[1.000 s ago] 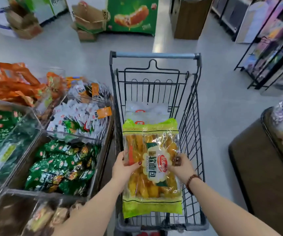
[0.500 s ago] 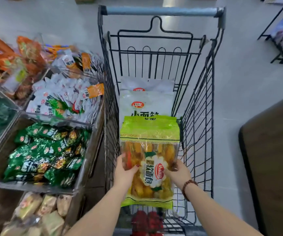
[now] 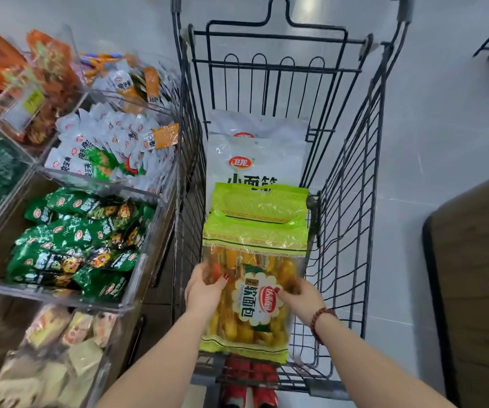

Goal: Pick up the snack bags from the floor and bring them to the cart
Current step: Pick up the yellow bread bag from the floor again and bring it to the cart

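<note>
A wire shopping cart [image 3: 352, 184] fills the middle of the view. Inside its basket I hold a green-topped clear snack bag [image 3: 255, 240] full of yellow rolls. My left hand [image 3: 205, 290] grips the bag's left edge and my right hand [image 3: 302, 298] grips its right edge. A second green-topped bag [image 3: 260, 201] lies just beyond it, and two white snack bags [image 3: 255, 160] lie further back on the cart floor. Whether the held bag rests on the cart floor I cannot tell.
Clear display bins stand close on the left, holding green packets [image 3: 75, 245], white packets [image 3: 110, 145], orange packets [image 3: 7, 72] and pale packets [image 3: 57, 343]. A dark brown counter [image 3: 476, 287] is at the right. Grey floor [image 3: 443, 98] lies beyond the cart.
My head and hands have moved closer over the cart. The green-topped bag has gone lower into the basket, still held at both edges.
</note>
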`<action>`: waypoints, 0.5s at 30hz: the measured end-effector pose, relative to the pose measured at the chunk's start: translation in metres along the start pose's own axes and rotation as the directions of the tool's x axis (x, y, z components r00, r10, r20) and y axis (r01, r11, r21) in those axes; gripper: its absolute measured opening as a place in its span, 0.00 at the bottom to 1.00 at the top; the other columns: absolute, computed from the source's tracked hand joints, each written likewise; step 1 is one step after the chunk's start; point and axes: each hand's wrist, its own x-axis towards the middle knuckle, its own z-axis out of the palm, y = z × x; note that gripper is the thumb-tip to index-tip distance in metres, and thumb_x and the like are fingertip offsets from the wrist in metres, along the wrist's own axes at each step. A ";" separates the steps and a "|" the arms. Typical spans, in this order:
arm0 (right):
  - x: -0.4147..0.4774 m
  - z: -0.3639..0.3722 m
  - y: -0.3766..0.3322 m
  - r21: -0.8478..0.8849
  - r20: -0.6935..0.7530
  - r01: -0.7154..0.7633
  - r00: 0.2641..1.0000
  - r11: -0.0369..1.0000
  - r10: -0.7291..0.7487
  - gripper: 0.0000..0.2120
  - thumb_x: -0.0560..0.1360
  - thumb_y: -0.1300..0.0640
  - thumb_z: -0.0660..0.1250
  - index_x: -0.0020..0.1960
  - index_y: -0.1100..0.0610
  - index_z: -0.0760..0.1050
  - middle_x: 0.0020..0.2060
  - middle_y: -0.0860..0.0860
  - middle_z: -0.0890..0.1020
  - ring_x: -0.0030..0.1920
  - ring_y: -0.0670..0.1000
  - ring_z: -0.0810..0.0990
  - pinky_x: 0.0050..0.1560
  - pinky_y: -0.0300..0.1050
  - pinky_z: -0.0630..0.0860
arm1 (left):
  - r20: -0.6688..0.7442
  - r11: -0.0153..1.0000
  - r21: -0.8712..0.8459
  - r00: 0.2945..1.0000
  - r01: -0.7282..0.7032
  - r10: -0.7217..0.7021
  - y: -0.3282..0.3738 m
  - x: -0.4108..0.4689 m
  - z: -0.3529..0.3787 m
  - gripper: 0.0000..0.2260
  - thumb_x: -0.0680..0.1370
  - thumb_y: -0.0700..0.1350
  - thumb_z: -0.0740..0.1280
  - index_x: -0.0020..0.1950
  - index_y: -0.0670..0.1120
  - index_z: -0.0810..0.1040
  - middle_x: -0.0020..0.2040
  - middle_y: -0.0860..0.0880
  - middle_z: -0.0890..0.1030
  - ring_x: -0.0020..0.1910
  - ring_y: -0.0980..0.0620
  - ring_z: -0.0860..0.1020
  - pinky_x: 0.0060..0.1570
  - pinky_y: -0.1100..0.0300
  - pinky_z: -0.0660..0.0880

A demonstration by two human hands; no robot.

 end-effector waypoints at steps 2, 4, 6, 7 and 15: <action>-0.003 -0.004 -0.003 -0.014 -0.028 0.006 1.000 1.000 -0.007 0.22 0.75 0.51 0.69 0.66 0.58 0.72 0.59 0.53 0.80 0.57 0.53 0.78 0.58 0.45 0.76 | -0.011 1.000 -0.002 1.000 -0.028 0.028 0.004 -0.001 -0.003 0.26 0.76 0.44 0.71 0.72 0.49 0.67 0.67 0.46 0.75 0.63 0.46 0.75 0.66 0.46 0.71; -0.009 -0.010 -0.007 -0.044 -0.059 0.016 0.998 0.999 -0.018 0.23 0.75 0.52 0.68 0.66 0.59 0.70 0.59 0.54 0.79 0.58 0.54 0.77 0.56 0.45 0.75 | -0.011 0.998 0.022 0.998 -0.059 0.059 0.012 -0.007 -0.007 0.29 0.76 0.44 0.71 0.74 0.47 0.64 0.69 0.46 0.73 0.67 0.46 0.73 0.68 0.48 0.69; -0.017 -0.019 -0.013 -0.082 -0.081 0.044 0.995 0.996 -0.051 0.22 0.74 0.52 0.68 0.66 0.57 0.70 0.59 0.54 0.79 0.55 0.53 0.78 0.56 0.48 0.77 | 0.000 0.990 0.099 0.995 -0.103 0.104 0.022 -0.015 -0.014 0.31 0.76 0.45 0.70 0.76 0.46 0.61 0.71 0.46 0.70 0.69 0.46 0.70 0.68 0.50 0.68; -0.022 -0.025 -0.018 -0.129 -0.095 0.077 0.991 0.989 -0.089 0.22 0.74 0.52 0.68 0.65 0.56 0.69 0.58 0.54 0.79 0.54 0.53 0.79 0.54 0.49 0.77 | 0.017 0.982 0.140 0.992 -0.130 0.129 0.028 -0.021 -0.018 0.31 0.76 0.45 0.70 0.76 0.45 0.61 0.71 0.45 0.70 0.68 0.46 0.70 0.68 0.50 0.68; -0.084 -0.072 -0.077 -0.576 -0.090 0.298 0.902 0.761 -0.422 0.29 0.76 0.49 0.65 0.74 0.52 0.60 0.70 0.52 0.70 0.68 0.53 0.70 0.67 0.49 0.70 | 0.271 0.677 0.521 0.853 -0.520 0.446 0.095 -0.074 -0.056 0.27 0.76 0.44 0.69 0.74 0.46 0.64 0.71 0.45 0.69 0.71 0.46 0.67 0.70 0.51 0.65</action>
